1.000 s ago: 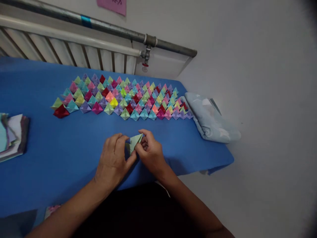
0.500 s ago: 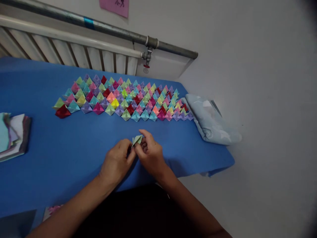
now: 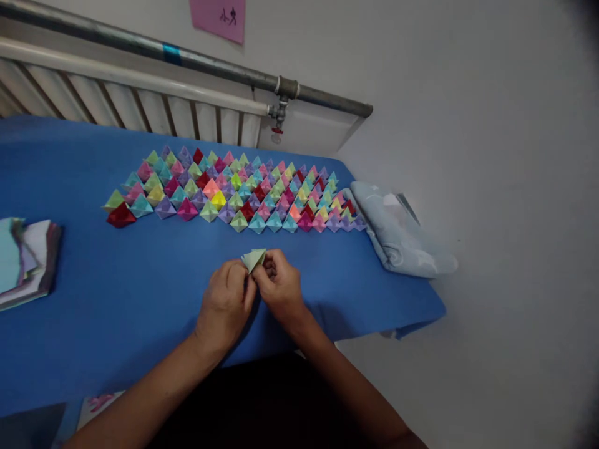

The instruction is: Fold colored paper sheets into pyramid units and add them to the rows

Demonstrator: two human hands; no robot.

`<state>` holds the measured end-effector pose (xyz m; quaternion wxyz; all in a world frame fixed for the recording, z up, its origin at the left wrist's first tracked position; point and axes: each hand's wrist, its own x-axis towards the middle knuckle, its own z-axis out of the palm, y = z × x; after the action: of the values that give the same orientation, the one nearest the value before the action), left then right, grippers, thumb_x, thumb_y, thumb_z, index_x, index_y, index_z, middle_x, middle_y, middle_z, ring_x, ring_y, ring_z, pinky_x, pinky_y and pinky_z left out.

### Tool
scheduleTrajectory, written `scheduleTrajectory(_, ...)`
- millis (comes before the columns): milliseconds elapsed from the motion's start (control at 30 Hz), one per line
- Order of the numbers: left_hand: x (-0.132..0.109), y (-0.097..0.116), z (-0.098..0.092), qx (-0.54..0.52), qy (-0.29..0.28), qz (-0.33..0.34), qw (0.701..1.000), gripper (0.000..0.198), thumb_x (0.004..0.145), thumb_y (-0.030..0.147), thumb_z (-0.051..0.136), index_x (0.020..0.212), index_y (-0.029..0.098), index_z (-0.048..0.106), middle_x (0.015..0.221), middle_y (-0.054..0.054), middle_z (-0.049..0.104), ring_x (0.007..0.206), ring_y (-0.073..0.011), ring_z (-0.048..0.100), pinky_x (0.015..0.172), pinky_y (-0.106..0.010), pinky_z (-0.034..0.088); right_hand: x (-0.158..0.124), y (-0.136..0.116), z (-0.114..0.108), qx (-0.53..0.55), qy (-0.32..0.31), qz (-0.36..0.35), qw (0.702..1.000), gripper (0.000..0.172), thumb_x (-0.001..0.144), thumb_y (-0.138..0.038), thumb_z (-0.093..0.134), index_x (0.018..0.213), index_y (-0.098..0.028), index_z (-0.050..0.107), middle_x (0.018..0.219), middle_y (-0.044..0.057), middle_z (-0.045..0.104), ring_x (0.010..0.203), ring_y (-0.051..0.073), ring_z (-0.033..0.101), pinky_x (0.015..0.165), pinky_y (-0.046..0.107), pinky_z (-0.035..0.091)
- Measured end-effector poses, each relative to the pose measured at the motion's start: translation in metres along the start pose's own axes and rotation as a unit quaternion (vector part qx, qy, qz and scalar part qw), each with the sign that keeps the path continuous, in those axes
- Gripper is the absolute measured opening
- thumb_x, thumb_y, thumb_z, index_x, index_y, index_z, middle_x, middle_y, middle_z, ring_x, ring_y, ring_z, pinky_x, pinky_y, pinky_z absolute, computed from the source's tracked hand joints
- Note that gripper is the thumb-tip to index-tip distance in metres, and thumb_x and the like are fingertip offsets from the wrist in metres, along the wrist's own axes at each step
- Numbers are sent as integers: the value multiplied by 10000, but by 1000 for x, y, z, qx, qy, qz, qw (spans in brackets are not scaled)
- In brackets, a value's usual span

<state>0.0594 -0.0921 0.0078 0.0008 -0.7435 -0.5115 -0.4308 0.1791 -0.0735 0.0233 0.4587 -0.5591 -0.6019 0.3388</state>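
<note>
A small pale green folded paper [image 3: 254, 259] is pinched between both hands, above the blue cloth [image 3: 154, 280] that covers the table. My left hand [image 3: 228, 298] is closed on its lower left side, the fingers curled. My right hand [image 3: 281, 284] grips its right side, with the thumb in front and the other fingers bent behind. The paper's upper part shows as a pointed triangle; its lower end is hidden by the fingers. Beyond the hands stand rows of folded paper boats [image 3: 257, 222] in many colours, packed closely together.
At the left edge lies a stack of coloured paper sheets [image 3: 37, 249]. A folded light blue cloth [image 3: 397, 237] rests at the table's right end. Behind the table are a white radiator [image 3: 135, 103] and a metal pipe [image 3: 224, 67] with a red-handled valve [image 3: 277, 130].
The green paper has turned, so its broad triangular face now shows. My right hand's raised index finger has bent down onto the paper. The whole view has shifted slightly.
</note>
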Motion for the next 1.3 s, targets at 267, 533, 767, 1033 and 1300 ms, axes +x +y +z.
scheduleTrajectory(267, 2, -2, 4, 20, -9, 9, 1000, 116, 924, 154, 455, 823, 201, 487, 810, -56, 593, 726, -203, 604, 654, -325, 515, 7, 8, 0, -120, -11, -31, 992, 205, 803, -258, 498, 629, -223, 394, 575, -65, 432, 534, 100, 376, 527, 234, 272)
scheduleTrajectory(533, 3, -3, 1, 12, -15, -58, 998, 70, 923, 216, 484, 911, 189, 548, 822, -49, 628, 694, -181, 608, 629, -302, 498, 6, 5, -1, -112, -12, -45, 993, 157, 838, -259, 498, 687, -220, 483, 616, -50, 498, 565, 109, 436, 540, 226, 314)
scheduleTrajectory(767, 7, -4, -3, -7, -20, -65, 998, 116, 930, 241, 483, 960, 196, 585, 807, -35, 667, 697, -177, 635, 657, -294, 501, 3, 3, -5, -106, -8, -88, 990, 128, 878, -286, 520, 783, -218, 573, 700, -21, 597, 632, 130, 536, 611, 238, 397)
scheduleTrajectory(1033, 5, 1, -4, -75, 2, -105, 992, 117, 920, 204, 487, 986, 192, 583, 860, -25, 695, 751, -168, 670, 701, -281, 523, 0, 8, -2, -58, 12, -85, 995, 157, 865, -250, 535, 1010, -229, 593, 802, -5, 678, 704, 158, 639, 665, 257, 490)
scheduleTrajectory(1300, 6, 4, -8, -197, -31, -202, 959, 142, 903, 246, 500, 992, 217, 607, 806, 19, 698, 647, -129, 643, 622, -247, 492, -2, 11, -4, -63, 40, -155, 985, 251, 839, -143, 491, 1001, -237, 658, 928, 17, 710, 813, 159, 657, 793, 289, 534)
